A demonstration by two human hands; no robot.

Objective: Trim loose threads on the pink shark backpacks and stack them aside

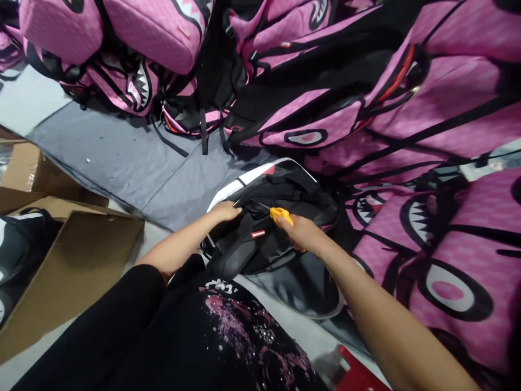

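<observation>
A black backpack (277,250) with a white curved edge and a small red label lies in front of me. My right hand (302,232) is closed around the orange handle of a pair of scissors (281,215). Their thin blade points left over the black fabric. At the backpack's left side my left hand (227,212) is closed on its black material, close to the blade's end. Exactly which part of the bag those fingers pinch is hard to make out.
Pink backpacks (451,108) with shark-mouth and eye prints are piled behind and to the right. A grey sheet (163,168) lies beneath. Open cardboard boxes (77,260) stand at left, near a dark bag (20,255). Something red (358,372) sits at the bottom.
</observation>
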